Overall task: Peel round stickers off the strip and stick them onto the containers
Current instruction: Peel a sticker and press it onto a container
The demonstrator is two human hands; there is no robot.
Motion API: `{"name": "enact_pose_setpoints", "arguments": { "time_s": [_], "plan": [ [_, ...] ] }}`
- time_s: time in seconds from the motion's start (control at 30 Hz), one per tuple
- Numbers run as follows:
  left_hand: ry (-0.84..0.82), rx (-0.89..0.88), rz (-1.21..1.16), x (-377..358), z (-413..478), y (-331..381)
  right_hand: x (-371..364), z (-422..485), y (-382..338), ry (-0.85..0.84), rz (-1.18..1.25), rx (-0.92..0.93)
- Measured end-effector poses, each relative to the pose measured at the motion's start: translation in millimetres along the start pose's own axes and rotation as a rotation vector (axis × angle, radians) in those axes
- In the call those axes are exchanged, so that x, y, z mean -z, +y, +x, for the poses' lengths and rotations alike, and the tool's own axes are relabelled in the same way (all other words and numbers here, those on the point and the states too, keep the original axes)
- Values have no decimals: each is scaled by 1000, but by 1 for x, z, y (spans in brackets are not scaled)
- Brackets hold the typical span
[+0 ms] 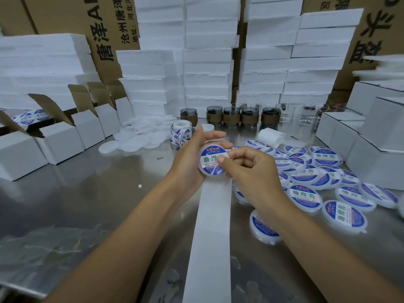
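I get flat, cool light from overhead, bright enough across the whole view. The steel table point(83, 193) throws back milky glare and smeared reflections, strongest at lower left. What shadows I find are soft and faint. The container point(211, 162) at centre is sharp, its print readable. The white foam stacks point(207, 62) come close to washing out. Toward the edges the lens bows the cardboard cartons point(65, 16), and the foam at far right point(382, 64) is smeared with blur.

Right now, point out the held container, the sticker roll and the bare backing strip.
held container point(209, 160): head view, on its labelled face.
sticker roll point(180, 134): head view, on its outer wrap.
backing strip point(209, 226): head view, middle of the white paper.
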State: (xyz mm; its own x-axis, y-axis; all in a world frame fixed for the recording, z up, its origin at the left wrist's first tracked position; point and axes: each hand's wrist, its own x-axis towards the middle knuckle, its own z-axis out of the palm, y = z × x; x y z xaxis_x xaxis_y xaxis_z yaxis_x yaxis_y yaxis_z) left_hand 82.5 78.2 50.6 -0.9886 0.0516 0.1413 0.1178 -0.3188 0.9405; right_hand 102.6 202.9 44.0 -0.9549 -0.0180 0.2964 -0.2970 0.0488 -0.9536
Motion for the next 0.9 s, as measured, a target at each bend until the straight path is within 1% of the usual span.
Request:
{"name": "enact_pose_setpoints", "arguments": {
  "time_s": [0.5,0.77,0.9],
  "plan": [
    [-52,-17,-13,-1,1,-3,1,1,2,36,-34,-20],
    [-85,-25,-48,-4,0,-6,0,0,4,91,-99,-35],
    [-147,-43,-52,-2,1,-7,1,1,4,150,-111,0]
  ]
}}
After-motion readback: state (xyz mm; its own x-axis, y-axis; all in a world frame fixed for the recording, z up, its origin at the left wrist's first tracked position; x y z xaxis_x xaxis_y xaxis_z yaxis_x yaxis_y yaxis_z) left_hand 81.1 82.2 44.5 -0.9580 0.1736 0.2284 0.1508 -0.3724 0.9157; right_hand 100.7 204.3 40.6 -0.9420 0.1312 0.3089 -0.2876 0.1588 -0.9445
